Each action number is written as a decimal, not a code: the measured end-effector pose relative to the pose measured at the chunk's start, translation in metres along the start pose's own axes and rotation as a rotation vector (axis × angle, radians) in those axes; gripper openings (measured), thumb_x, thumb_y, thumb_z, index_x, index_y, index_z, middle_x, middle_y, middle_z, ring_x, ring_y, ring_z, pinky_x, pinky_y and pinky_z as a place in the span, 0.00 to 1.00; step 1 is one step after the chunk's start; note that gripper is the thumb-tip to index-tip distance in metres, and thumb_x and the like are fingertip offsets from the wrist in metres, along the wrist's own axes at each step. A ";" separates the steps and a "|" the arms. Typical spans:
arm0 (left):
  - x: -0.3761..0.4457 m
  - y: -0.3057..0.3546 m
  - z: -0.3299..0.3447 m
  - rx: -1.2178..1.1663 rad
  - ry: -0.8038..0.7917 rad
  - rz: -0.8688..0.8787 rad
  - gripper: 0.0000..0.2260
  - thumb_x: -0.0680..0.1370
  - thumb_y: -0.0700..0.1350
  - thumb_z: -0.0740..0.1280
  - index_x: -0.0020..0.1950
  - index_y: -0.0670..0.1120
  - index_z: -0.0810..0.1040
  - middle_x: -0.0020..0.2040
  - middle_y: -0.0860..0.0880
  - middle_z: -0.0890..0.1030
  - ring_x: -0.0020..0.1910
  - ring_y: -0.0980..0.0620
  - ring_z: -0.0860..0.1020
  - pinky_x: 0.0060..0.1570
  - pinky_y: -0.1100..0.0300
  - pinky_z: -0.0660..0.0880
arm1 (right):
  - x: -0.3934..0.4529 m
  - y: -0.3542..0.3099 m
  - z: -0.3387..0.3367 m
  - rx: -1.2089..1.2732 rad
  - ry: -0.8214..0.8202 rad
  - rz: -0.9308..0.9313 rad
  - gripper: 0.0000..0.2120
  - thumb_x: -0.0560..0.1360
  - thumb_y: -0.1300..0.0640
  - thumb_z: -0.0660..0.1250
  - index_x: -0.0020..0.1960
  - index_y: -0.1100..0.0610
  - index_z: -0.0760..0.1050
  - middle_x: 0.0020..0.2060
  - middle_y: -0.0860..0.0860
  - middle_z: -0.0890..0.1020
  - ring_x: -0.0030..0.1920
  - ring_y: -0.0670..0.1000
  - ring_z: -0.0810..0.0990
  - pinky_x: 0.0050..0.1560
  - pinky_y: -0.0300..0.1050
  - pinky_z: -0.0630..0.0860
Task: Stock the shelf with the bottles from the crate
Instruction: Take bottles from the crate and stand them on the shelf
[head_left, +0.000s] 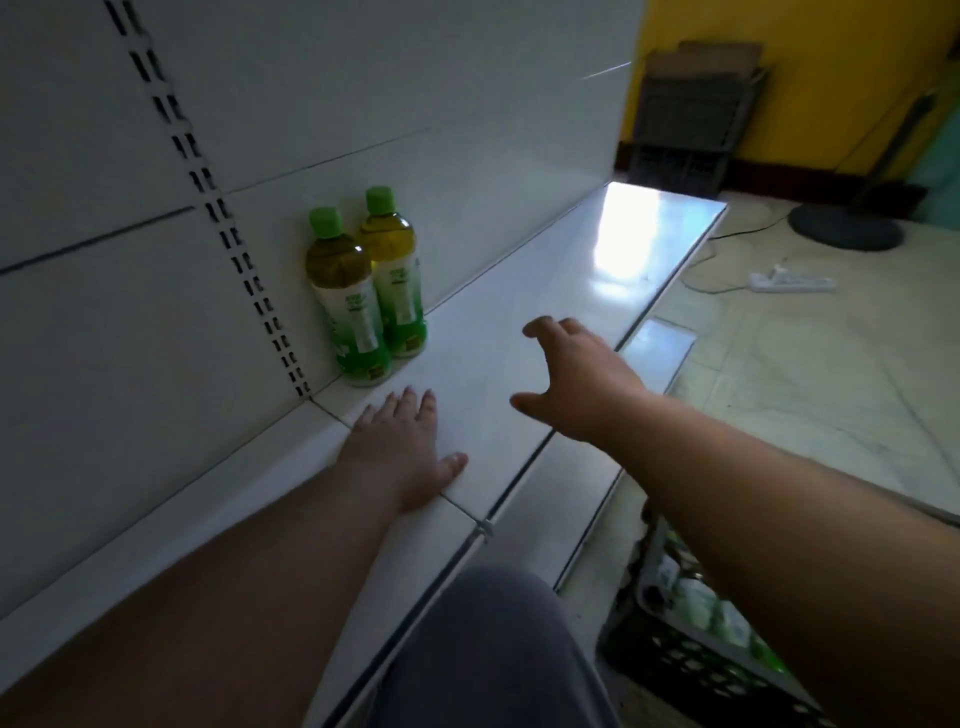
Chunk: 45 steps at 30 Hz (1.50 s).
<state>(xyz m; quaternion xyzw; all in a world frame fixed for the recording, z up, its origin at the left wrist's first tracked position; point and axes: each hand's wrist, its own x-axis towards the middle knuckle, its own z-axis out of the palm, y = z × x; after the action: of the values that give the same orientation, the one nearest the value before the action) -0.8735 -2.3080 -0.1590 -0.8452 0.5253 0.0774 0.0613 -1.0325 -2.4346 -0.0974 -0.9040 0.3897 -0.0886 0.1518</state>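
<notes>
Two bare hands reach out over a white metal shelf (498, 332), and neither holds anything. Nearest, low at the right, a dark perforated plastic crate (691, 670) sits on the floor below the shelf edge, with green-and-white bottles (696, 603) blurred inside it, partly hidden by the right forearm. A knee in grey fabric (493, 649) fills the bottom centre. The left hand (400, 441) lies flat on the shelf, fingers straight and palm down. The right hand (576, 379) hovers just above the shelf, fingers spread and loosely curved, gripping nothing. Beyond the left fingertips, two clear plastic bottles of yellow-green drink with green caps stand upright and touching, against the white slotted back panel (130, 260): the nearer bottle (348, 306) and the farther bottle (395, 275). Farther off, on the pale tiled floor (810, 374), lie a white power strip (792, 283) and a dark round stand base (844, 228) before a yellow wall (831, 78).
</notes>
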 end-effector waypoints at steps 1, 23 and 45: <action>-0.005 0.014 -0.010 0.002 0.049 0.061 0.40 0.79 0.68 0.53 0.82 0.46 0.45 0.82 0.43 0.49 0.80 0.44 0.50 0.76 0.48 0.50 | -0.018 0.011 -0.011 -0.030 0.000 0.027 0.38 0.71 0.42 0.74 0.75 0.49 0.60 0.68 0.53 0.71 0.66 0.57 0.72 0.64 0.55 0.73; 0.019 0.352 0.170 0.022 -0.163 0.562 0.46 0.76 0.74 0.43 0.77 0.43 0.30 0.78 0.41 0.30 0.78 0.45 0.32 0.78 0.49 0.39 | -0.193 0.334 0.074 0.136 -0.122 0.813 0.33 0.71 0.42 0.74 0.70 0.52 0.66 0.62 0.52 0.74 0.60 0.54 0.75 0.58 0.53 0.77; 0.037 0.361 0.192 0.009 -0.281 0.478 0.46 0.76 0.73 0.43 0.75 0.43 0.25 0.76 0.43 0.25 0.75 0.48 0.26 0.75 0.52 0.32 | -0.114 0.414 0.216 0.420 -0.339 1.110 0.41 0.69 0.46 0.78 0.73 0.54 0.59 0.54 0.55 0.75 0.53 0.56 0.76 0.40 0.47 0.75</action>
<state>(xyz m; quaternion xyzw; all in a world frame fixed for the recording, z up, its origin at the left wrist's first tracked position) -1.1941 -2.4642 -0.3622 -0.6780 0.6965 0.2036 0.1174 -1.3306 -2.5761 -0.4468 -0.5187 0.7467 0.0740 0.4099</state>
